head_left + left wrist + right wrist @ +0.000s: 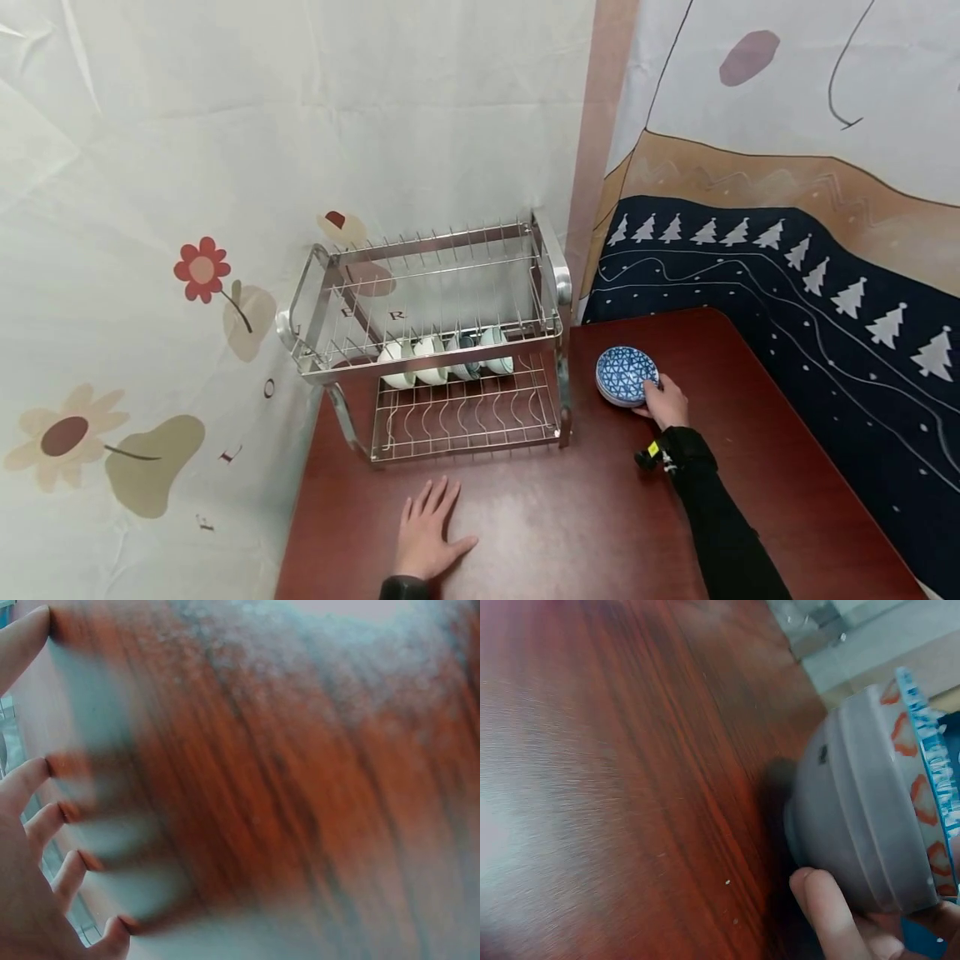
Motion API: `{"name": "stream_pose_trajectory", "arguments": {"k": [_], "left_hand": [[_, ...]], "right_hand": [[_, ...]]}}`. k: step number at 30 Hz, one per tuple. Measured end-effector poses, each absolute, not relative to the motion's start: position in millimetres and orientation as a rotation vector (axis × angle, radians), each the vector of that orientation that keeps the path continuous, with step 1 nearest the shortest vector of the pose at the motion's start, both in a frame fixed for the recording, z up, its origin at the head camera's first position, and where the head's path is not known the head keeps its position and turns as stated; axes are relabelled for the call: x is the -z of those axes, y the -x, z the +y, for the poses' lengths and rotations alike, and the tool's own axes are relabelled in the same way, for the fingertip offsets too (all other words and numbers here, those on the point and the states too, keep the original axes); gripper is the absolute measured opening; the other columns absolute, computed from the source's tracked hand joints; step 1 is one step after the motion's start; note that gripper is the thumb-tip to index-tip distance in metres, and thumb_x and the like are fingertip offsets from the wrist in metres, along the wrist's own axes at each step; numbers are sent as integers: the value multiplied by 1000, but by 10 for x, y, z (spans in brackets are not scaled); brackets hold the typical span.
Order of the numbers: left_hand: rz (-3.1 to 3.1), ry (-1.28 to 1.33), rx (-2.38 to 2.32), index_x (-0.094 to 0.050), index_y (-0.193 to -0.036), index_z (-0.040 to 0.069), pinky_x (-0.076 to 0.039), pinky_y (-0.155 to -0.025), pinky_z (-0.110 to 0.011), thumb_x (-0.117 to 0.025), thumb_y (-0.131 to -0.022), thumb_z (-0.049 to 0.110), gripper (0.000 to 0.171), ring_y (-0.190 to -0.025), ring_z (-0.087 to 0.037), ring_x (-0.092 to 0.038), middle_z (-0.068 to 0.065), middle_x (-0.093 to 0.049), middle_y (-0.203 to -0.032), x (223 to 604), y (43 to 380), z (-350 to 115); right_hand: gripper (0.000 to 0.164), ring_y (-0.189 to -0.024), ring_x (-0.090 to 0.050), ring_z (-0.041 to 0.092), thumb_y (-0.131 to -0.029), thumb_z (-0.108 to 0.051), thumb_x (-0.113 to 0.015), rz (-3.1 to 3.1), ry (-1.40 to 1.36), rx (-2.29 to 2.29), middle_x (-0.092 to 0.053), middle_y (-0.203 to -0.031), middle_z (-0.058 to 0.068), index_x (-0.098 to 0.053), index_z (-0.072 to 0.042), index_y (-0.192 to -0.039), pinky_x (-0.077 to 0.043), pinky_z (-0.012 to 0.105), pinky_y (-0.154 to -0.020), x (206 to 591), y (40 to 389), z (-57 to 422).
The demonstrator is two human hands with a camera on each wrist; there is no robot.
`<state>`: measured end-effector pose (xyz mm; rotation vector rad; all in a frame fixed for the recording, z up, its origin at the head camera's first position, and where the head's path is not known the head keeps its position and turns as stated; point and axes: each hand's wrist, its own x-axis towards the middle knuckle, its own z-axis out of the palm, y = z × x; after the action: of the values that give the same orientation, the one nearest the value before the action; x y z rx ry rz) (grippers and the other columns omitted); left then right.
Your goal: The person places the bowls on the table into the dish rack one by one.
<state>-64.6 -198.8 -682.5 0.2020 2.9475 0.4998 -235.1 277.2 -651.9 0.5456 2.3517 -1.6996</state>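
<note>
My right hand (667, 405) grips the near right side of a blue-and-white bowl (624, 374) at the right of the table. The thumb lies at its rim, and the fingers are under its side. In the right wrist view, the bowl's pale grey outer wall (855, 802) carries red-orange marks, with a blue patterned edge above them. A dark shadow falls on the table beside its foot. My left hand (426, 535) rests on the table in front of the rack, its fingers spread; the left wrist view shows the fingertips (71, 866) on the wood.
A two-tier metal dish rack (442, 367) stands left of the bowl. Several cups or small bowls (430, 362) lean in a row on its lower tier. Beneath is a reddish-brown table (570, 517); printed cloth (450, 92) hangs behind and along the right side.
</note>
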Motion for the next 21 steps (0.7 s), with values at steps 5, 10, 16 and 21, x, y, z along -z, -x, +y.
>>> {"name": "stream_pose_trajectory", "arguments": {"k": [5,10,16,21], "left_hand": [[2942,-205,-497,-54,-164,23,-32,-130,-73,-84,-83,68,97,-160,-44,-44,-11,-51,-172,6831,637,-1998],[2949,-204,-510,-54,-164,22,-32,-131,-73,-84,-83,67,97,-160,-44,-44,-11,-51,-172,6811,637,-1993],[2949,-196,-529,-54,-164,22,-31,-131,-74,-85,-83,66,97,-160,-45,-44,-12,-50,-173,6817,637,-2014],[2960,-200,-537,-54,-164,23,-30,-130,-75,-86,-83,66,98,-160,-45,-44,-12,-51,-172,6860,638,-2023]], "right_hand": [[70,-144,-58,53,-118,-34,-31,2374,-518,1624,-29,-171,43,-14,4,-174,-70,33,-89,6495,2092,2802],[70,-129,-66,54,-118,-31,-35,2405,-469,1525,-33,-165,47,-15,8,-172,-71,38,-86,6455,1854,2844],[76,-119,-69,54,-115,-29,-50,2462,-354,1287,-38,-157,51,-19,15,-168,-69,47,-84,6413,1630,2876],[74,-129,-63,59,-116,-29,-52,2546,-312,1149,-39,-158,50,-25,18,-165,-67,51,-90,6411,1591,2848]]}}
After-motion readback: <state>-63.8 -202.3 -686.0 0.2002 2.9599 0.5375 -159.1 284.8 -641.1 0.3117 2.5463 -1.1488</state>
